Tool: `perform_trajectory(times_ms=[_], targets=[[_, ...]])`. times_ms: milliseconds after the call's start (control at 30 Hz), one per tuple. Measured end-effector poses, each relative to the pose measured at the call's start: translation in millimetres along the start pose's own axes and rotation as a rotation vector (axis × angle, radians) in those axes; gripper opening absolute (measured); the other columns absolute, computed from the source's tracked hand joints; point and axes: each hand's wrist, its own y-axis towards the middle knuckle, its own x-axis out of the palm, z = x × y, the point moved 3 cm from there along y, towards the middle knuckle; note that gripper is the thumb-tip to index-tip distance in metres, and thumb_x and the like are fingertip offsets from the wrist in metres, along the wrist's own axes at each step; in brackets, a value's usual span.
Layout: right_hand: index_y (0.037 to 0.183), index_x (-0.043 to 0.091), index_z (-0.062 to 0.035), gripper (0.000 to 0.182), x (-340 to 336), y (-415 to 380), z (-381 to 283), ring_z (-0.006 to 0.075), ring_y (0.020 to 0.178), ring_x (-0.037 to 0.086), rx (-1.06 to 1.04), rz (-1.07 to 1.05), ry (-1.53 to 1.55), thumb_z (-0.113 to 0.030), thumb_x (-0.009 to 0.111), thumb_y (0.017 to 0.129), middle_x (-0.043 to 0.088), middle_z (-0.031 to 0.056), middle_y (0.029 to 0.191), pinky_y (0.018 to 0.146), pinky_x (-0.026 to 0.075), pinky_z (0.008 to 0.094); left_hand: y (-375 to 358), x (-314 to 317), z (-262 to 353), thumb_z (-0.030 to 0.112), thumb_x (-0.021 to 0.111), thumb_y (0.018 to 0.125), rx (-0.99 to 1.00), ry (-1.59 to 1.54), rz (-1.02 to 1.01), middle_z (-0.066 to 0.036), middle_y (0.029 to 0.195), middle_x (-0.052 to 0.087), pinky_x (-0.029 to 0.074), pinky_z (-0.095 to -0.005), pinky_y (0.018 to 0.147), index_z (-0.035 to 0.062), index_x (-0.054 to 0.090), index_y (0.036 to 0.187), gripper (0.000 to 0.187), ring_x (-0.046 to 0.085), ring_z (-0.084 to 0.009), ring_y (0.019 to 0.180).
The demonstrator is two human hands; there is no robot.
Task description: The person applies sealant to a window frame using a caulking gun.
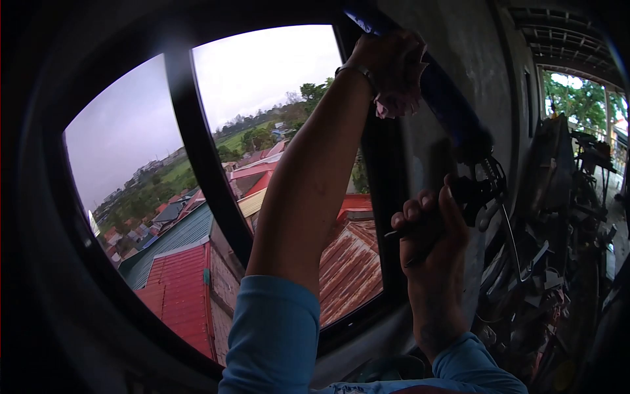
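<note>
My left hand (384, 56) is raised at the top, its fingers wrapped round a crumpled pink cloth (399, 98) against a dark blue tube (449, 105). The tube slants down to the right, to a black fitting (482, 184) with metal parts and a thin bent metal rod (514, 240). Below the tube's lower end my right hand (433, 243) is closed round a dark tool, with thin pointed ends sticking out to the left. Shadow hides the tool's shape and whether it touches the fitting.
A dark-framed window (184, 98) fills the left and middle, with rooftops and green hills outside. Behind the tube stands a grey wall (476, 46). Piled metal parts and scrap (558, 262) lie at the right, near an opening with trees beyond.
</note>
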Motion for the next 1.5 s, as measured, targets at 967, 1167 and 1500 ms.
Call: perform_trajectory(times_ms=[967,1167,1500], targets=[[0.128,0.036,-0.0108,0.042,24.5,-94.3,6.6,0.0143,0.059,0.049,0.110,0.003,-0.167,-0.013,0.053,0.090,0.047,0.0022,0.071,0.056,0.043,0.0339,-126.3,-30.3,106.1,0.008,0.058,0.085,-0.003,-0.154,0.236,-0.005,0.074,0.062,0.052,-0.0271,0.057,0.0032,0.065,0.081,0.009,0.058,-0.0116,0.066],[0.132,0.034,-0.0130,0.048,13.9,-102.6,1.8,0.0147,0.059,0.049,0.202,-0.004,-0.186,-0.012,0.054,0.088,0.047,0.0026,0.070,0.054,0.043,0.0342,-139.3,-27.8,118.4,0.018,0.062,0.083,-0.111,-0.339,0.399,-0.008,0.076,0.063,0.053,-0.0289,0.054,-0.0004,0.063,0.082,0.018,0.061,-0.0145,0.063],[0.122,0.041,-0.0021,0.042,-2.7,-85.6,-10.5,0.0166,0.058,0.051,0.157,-0.032,-0.244,-0.014,0.058,0.086,0.049,0.0038,0.069,0.054,0.046,0.0364,-127.3,-25.1,115.5,0.024,0.065,0.082,-0.121,-0.252,0.502,-0.005,0.067,0.058,0.053,-0.0315,0.050,0.0016,0.060,0.078,0.024,0.058,-0.0148,0.056]])
